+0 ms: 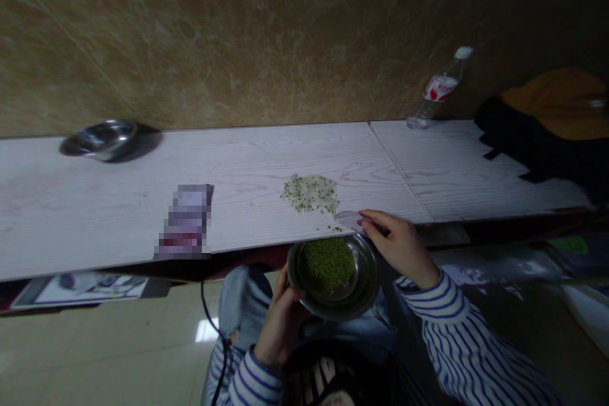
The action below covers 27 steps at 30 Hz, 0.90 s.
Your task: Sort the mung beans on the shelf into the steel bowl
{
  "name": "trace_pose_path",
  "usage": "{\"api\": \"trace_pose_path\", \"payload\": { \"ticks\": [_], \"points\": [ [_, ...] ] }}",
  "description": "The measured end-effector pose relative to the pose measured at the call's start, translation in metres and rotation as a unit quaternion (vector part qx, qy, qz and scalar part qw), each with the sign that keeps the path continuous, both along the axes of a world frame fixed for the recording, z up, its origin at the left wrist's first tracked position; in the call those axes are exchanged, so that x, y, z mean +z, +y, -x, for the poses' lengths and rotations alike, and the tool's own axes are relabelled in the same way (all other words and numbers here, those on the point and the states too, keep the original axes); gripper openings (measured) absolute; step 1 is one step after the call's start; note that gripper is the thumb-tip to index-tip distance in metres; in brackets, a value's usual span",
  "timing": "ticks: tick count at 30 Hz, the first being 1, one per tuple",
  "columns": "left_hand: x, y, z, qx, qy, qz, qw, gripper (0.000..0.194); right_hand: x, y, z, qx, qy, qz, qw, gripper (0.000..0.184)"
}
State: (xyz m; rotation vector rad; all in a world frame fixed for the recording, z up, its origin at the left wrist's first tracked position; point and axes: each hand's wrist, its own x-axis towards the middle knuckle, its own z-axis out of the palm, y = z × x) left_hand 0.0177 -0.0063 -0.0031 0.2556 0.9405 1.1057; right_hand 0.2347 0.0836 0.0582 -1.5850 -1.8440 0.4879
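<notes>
My left hand [284, 323] grips the left rim of a shiny metal bowl [367, 276], thumb on the edge. Small green beans [328, 263], which look like mung beans, lie in the bowl just below the table's front edge. Between the fingers of my right hand [402, 247] is a thin, clear plastic piece [349, 221]; its exact kind does not show. It rests at or just above the tabletop, beside a few stray beans. Behind it lies a spread pile [310, 193] of white rice-like grains mixed with green beans.
The pale wooden table [238, 152] runs along a marble-patterned wall. On it are a second metal bowl [102, 139] at back left, a blurred-out flat item [185, 222], and a plastic bottle [435, 89]. A yellow-brown cap [561, 101] sits on dark cloth at right. A black cable [204, 304] hangs down.
</notes>
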Motion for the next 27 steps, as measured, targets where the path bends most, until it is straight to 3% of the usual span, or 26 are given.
{"api": "trace_pose_path", "payload": {
  "ticks": [4,12,19,27],
  "points": [
    [0.001,0.002,-0.002,-0.003,-0.001,0.013,1.000,0.064,0.000,-0.002,0.003,-0.006,-0.004,0.003,1.000,0.028],
    [0.000,0.000,0.002,0.024,0.000,0.006,1.000,0.068,0.003,-0.013,0.022,0.047,0.006,0.002,0.999,0.027],
    [0.000,-0.001,0.009,0.049,-0.006,0.009,0.999,0.072,-0.002,0.001,0.019,0.030,0.009,-0.004,1.000,0.029],
    [0.001,-0.001,0.022,0.060,0.019,-0.006,0.998,0.065,0.006,-0.003,0.041,0.104,0.004,0.004,0.995,0.028]
  ]
}}
